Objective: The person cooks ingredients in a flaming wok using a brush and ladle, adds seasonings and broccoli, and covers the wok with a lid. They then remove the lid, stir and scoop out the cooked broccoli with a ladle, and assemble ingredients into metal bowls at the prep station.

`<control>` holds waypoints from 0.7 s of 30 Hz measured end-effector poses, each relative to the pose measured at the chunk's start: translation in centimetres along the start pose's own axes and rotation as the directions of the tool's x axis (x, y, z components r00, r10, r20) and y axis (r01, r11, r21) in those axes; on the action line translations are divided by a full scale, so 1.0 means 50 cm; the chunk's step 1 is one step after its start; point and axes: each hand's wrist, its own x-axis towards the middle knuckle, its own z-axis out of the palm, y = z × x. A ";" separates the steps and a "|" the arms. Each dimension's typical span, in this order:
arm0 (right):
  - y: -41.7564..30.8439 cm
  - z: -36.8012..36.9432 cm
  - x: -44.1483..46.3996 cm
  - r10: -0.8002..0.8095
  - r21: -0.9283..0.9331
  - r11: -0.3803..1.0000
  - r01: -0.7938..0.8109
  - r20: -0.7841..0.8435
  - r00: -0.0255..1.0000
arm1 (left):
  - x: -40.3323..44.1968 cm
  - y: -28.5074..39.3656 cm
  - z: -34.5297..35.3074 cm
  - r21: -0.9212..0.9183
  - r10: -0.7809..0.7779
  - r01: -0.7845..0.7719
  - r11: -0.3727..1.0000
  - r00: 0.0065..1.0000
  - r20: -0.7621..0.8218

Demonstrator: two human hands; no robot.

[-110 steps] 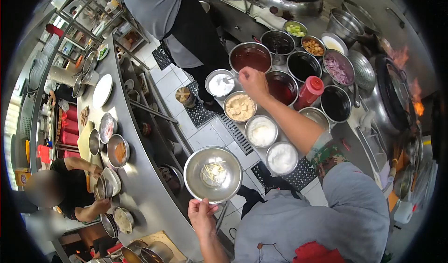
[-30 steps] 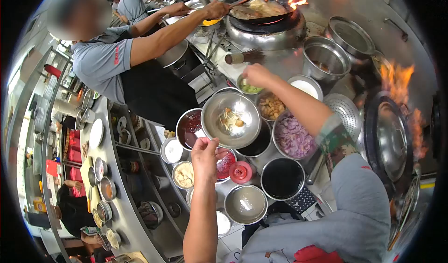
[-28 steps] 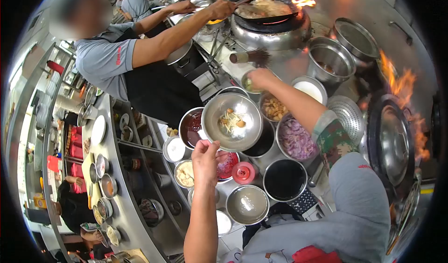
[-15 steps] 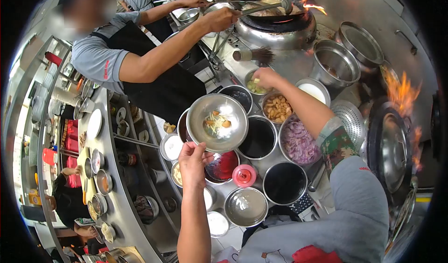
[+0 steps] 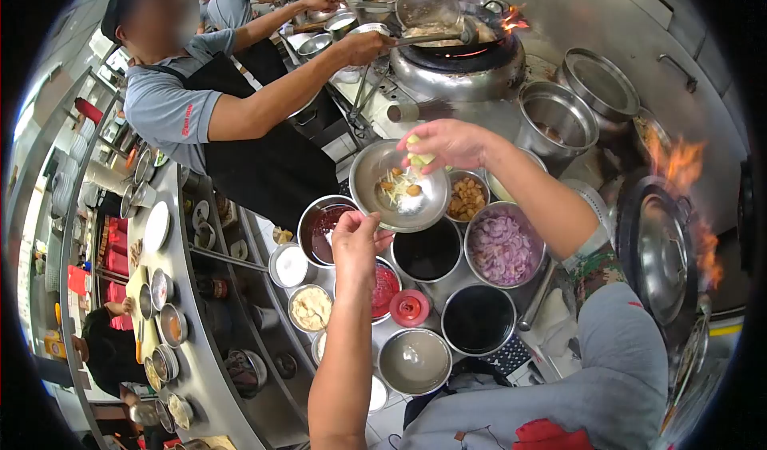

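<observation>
My left hand (image 5: 357,246) pinches the near rim of a metal bowl (image 5: 431,202), holding it tilted above the pots. Pale shreds and a few golden-brown chunks (image 5: 413,190) lie in the bowl. Over its far right edge is my right hand (image 5: 455,143), fingers curled around pale green vegetable pieces (image 5: 419,153). Just right of the bowl stands a pot of golden-brown chunks (image 5: 466,198), with sliced purple onions (image 5: 505,245) in another pot nearer me. A pot of dark liquid (image 5: 427,250) sits partly beneath the bowl. The container of green pieces is mostly hidden.
A lidded wok (image 5: 665,250) with flames beside it is at right. At the far stove a co-worker (image 5: 232,107) holds a ladle (image 5: 431,38) over a wok. Pots of red sauce (image 5: 385,290) and dark liquid (image 5: 479,318) stand close to me. Shelves run along the left.
My right hand has lifted from the container of green pieces and moved left over the bowl, carrying some. The bowl has shifted slightly right and up in view.
</observation>
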 end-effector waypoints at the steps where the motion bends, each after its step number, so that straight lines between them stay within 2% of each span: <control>1: 0.000 0.007 -0.002 -0.004 0.015 1.000 0.004 0.031 1.000 | -0.004 0.000 0.001 -0.002 -0.003 0.003 1.000 1.000 0.007; 5: -0.010 0.024 -0.018 -0.053 -0.196 0.977 0.082 0.151 0.987 | -0.034 0.009 0.009 -0.021 -0.012 0.012 1.000 1.000 0.029; 8: -0.032 0.056 -0.040 -0.073 -0.446 0.892 0.076 0.025 0.997 | -0.055 0.013 0.014 -0.025 -0.009 0.011 1.000 0.999 0.052; 14: -0.081 0.123 -0.098 -0.096 -0.628 0.778 0.000 -0.119 0.988 | -0.094 0.032 0.034 -0.017 0.004 -0.003 1.000 0.998 0.070; 17: -0.089 0.126 -0.111 -0.115 -0.732 0.681 -0.026 -0.141 0.983 | -0.104 0.030 0.036 -0.028 0.010 -0.008 1.000 0.996 0.087; 20: -0.093 0.134 -0.123 -0.231 -0.770 0.635 0.063 -0.112 0.966 | -0.112 0.022 0.035 -0.052 0.015 -0.010 0.999 0.995 0.099; 21: -0.089 0.128 -0.121 -0.281 -0.806 0.580 0.114 -0.067 0.957 | -0.114 0.021 0.036 -0.059 0.015 -0.009 0.998 0.995 0.102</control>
